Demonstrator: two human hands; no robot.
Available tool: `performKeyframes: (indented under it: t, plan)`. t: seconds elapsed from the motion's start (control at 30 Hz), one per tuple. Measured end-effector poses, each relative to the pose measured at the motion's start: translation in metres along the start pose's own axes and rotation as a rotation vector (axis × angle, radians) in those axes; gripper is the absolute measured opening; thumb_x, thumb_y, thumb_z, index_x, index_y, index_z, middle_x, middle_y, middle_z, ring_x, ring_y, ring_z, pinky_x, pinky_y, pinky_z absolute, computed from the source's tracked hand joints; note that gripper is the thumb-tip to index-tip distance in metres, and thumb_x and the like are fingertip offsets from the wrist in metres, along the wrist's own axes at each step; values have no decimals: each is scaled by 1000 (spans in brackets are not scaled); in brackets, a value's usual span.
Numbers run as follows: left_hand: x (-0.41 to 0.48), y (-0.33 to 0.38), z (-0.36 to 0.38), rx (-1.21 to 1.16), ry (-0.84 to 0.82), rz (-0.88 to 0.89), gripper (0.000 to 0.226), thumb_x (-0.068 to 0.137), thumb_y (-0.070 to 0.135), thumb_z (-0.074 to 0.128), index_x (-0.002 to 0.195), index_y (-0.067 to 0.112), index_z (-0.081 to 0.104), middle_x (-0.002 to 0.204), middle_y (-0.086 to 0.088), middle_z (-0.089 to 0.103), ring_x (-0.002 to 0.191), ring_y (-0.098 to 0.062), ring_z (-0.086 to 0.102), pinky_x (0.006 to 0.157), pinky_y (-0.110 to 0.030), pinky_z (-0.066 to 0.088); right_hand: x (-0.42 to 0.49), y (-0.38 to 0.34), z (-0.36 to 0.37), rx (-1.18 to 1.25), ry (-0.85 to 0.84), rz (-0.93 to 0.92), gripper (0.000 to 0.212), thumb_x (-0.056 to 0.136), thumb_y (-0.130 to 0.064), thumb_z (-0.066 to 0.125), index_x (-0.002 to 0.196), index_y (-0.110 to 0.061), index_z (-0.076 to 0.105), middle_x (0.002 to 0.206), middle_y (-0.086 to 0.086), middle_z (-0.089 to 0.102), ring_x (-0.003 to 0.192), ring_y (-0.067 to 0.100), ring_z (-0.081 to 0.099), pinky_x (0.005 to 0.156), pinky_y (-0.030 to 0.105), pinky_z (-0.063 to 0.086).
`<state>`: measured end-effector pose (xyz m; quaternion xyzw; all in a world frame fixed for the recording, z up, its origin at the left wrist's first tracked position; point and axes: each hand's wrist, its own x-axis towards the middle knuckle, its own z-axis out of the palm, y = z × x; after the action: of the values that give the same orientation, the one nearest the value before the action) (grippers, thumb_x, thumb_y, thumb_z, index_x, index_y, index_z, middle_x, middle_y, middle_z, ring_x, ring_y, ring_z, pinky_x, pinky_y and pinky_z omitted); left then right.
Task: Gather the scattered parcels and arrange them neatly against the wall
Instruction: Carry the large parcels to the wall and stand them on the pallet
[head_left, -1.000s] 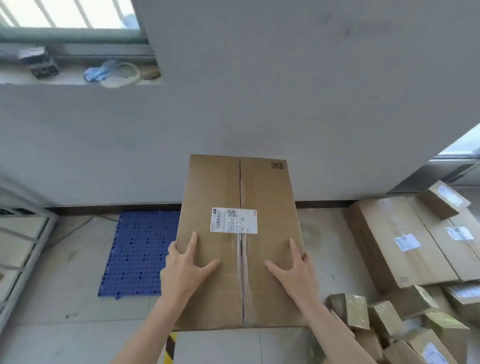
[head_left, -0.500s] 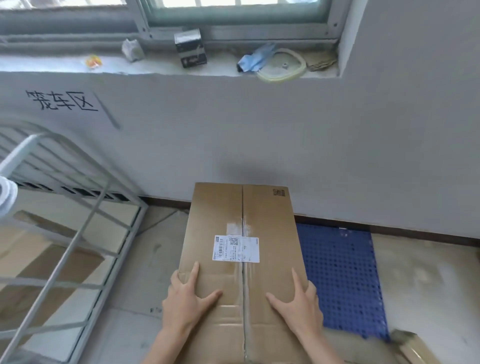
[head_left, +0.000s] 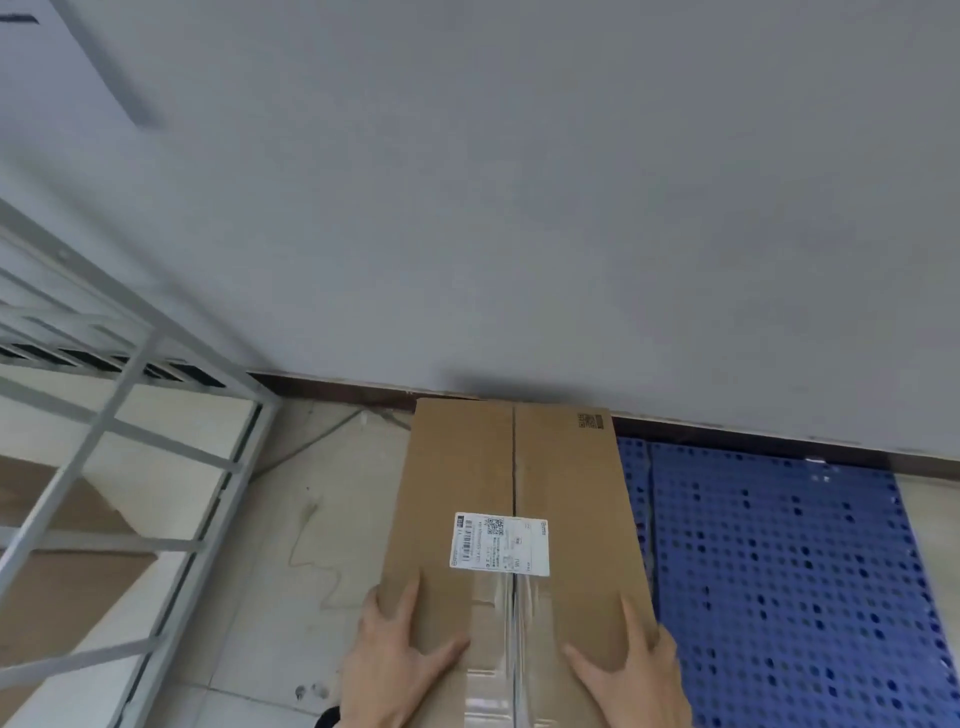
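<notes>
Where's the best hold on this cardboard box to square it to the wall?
Its two long edges at the near end, coming from the near side: the far end of the cardboard box is at the wall, and the left hand and right hand straddle its width.

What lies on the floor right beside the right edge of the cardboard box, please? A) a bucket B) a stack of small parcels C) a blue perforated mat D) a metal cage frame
C: the blue perforated mat lies along the right side of the cardboard box, while the metal cage frame stands off to its left.
</notes>
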<state>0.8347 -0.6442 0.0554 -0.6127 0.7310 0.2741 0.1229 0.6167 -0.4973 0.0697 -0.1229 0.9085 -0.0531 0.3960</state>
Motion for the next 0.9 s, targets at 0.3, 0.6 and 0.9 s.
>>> performKeyframes:
  t: [0.3, 0.6, 0.9]
  plan:
    - [123, -44, 91, -29, -5, 67, 109, 54, 94, 44, 144, 57, -5, 153, -5, 10, 136, -24, 36, 93, -41, 51, 102, -12, 110, 115, 14, -38, 114, 68, -76, 66, 147, -51, -12, 155, 16, 2, 143, 34, 20, 112, 48, 32]
    - [126, -48, 107, 70, 30, 128, 108, 62, 95, 34, 148, 48, -13, 157, -17, 2, 146, -33, 10, 107, -52, 37, 108, -7, 122, 80, 65, -146, 106, 75, -73, 61, 144, -53, -16, 159, 8, -8, 146, 32, 12, 109, 49, 35]
    - [26, 100, -13, 80, -33, 334, 93, 83, 71, 50, 154, 35, 1, 161, -12, -10, 148, -30, -3, 117, -55, 15, 11, -39, -26, -35, 206, -364, 90, 87, -72, 44, 146, -47, -20, 161, -2, -24, 151, 24, 2, 110, 44, 38]
